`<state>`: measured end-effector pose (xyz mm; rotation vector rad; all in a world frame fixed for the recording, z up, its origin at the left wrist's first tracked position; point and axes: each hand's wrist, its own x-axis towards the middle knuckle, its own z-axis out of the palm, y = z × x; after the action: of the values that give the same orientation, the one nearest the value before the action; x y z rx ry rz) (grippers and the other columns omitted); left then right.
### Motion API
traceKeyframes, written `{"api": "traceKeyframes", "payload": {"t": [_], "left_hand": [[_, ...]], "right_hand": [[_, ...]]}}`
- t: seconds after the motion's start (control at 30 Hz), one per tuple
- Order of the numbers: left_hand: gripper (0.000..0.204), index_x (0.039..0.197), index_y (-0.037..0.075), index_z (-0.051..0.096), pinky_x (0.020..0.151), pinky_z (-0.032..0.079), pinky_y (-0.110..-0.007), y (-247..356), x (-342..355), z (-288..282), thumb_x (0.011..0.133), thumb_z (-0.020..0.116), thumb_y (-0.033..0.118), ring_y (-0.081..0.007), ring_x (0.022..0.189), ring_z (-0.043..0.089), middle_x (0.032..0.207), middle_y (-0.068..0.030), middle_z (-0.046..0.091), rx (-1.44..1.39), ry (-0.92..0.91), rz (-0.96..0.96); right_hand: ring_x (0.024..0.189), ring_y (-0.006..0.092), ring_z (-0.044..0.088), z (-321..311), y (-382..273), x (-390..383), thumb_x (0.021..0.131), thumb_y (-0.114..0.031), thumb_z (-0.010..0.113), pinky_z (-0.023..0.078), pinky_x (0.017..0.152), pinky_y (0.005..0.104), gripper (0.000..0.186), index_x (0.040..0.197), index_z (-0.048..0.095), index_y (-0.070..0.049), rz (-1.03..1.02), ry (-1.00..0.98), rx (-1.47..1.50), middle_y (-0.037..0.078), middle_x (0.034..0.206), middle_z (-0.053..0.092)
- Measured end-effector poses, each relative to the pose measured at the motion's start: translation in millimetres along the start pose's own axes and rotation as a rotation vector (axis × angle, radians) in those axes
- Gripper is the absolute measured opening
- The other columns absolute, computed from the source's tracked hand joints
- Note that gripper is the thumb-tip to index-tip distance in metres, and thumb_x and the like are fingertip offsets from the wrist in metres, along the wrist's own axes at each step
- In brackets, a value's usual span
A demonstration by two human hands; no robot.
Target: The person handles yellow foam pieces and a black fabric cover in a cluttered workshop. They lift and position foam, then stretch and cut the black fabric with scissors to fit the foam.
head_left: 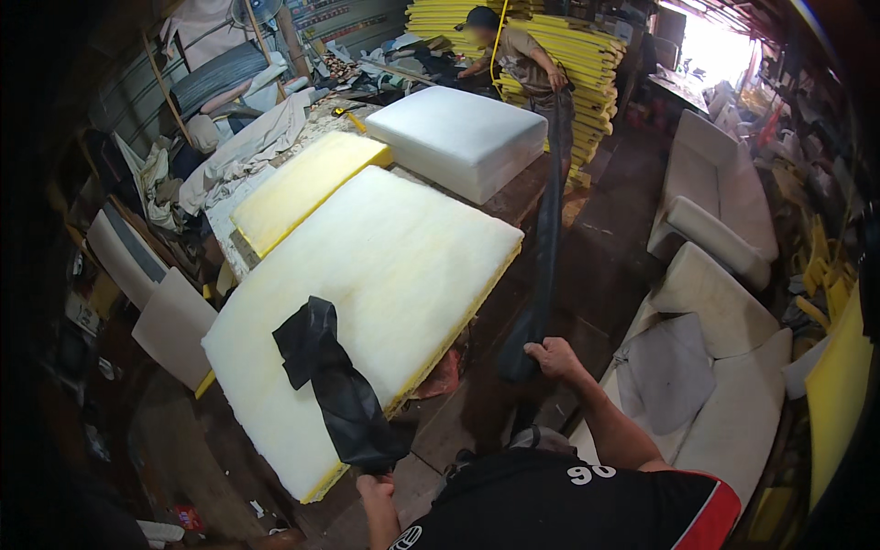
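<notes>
My left hand (378, 486) is closed round the near end of a black sheet of fabric (344, 394). The fabric's far end lies folded on a large white-topped foam slab (385, 247) with yellow edges. Off the slab's right side, my right hand (554, 357) grips the lower end of a long dark strip of fabric (550, 220). That strip runs upward to a co-worker's hand (557, 82), and its bottom end hangs just below my fist.
A thick white foam block (458, 137) and a yellow foam piece (312, 188) lie on the worktable. Beyond them, the co-worker (522, 60) stands before stacked yellow foam sheets (591, 92). Pale sofas (715, 197) line the right side. Fabric heaps (247, 151) crowd the left.
</notes>
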<state>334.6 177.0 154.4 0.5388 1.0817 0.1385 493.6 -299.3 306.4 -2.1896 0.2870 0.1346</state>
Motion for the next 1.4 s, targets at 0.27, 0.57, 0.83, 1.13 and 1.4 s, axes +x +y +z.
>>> {"api": "traceKeyframes", "payload": {"t": [0.27,0.57,0.83,1.13,1.4], "left_hand": [[0.042,0.135,-0.001,0.048,0.104,0.044,-0.043,171,-65,182,0.105,0.043,0.028,-0.0305,0.120,0.054,0.139,-0.0172,0.050,0.089,0.252,0.545],[0.039,0.133,0.002,0.054,0.091,0.048,-0.029,-42,-107,283,0.095,0.061,0.008,-0.0193,0.102,0.061,0.119,-0.0098,0.064,1.111,-0.318,1.113],[0.076,0.151,0.005,0.032,0.113,0.034,-0.038,-141,-159,307,0.084,0.068,0.006,-0.0313,0.138,0.042,0.149,-0.0204,0.043,1.599,-1.163,0.757],[0.099,0.154,0.004,0.022,0.117,0.030,-0.042,-116,-151,322,0.073,0.080,0.013,-0.0355,0.144,0.032,0.155,-0.0197,0.033,1.769,-1.229,0.890],[0.105,0.153,0.005,0.023,0.117,0.025,-0.055,-102,-135,308,0.068,0.084,0.017,-0.0343,0.148,0.024,0.157,-0.0175,0.029,1.700,-1.297,1.244]], "right_hand": [[0.062,0.0284,0.060,-4,-36,22,0.092,-0.047,0.062,0.047,0.061,0.0436,0.058,0.075,0.063,0.008,-0.122,-0.299,0.006,0.026,0.067,0.058],[0.068,0.0362,0.065,-46,-42,45,0.095,-0.045,0.057,0.049,0.066,0.0458,0.057,0.079,0.065,0.008,-0.189,-0.540,0.034,0.027,0.071,0.061],[0.065,0.0365,0.064,-55,-27,57,0.095,-0.045,0.060,0.048,0.063,0.0457,0.055,0.082,0.067,0.008,-0.169,-0.610,0.053,0.028,0.071,0.061],[0.067,0.0405,0.064,-22,-36,63,0.095,-0.044,0.058,0.048,0.063,0.0470,0.055,0.082,0.066,0.008,-0.249,-0.579,0.069,0.029,0.072,0.061],[0.057,0.0266,0.061,4,-57,43,0.093,-0.045,0.062,0.046,0.056,0.0444,0.057,0.076,0.064,0.009,-0.085,-0.330,0.101,0.027,0.065,0.058]]}}
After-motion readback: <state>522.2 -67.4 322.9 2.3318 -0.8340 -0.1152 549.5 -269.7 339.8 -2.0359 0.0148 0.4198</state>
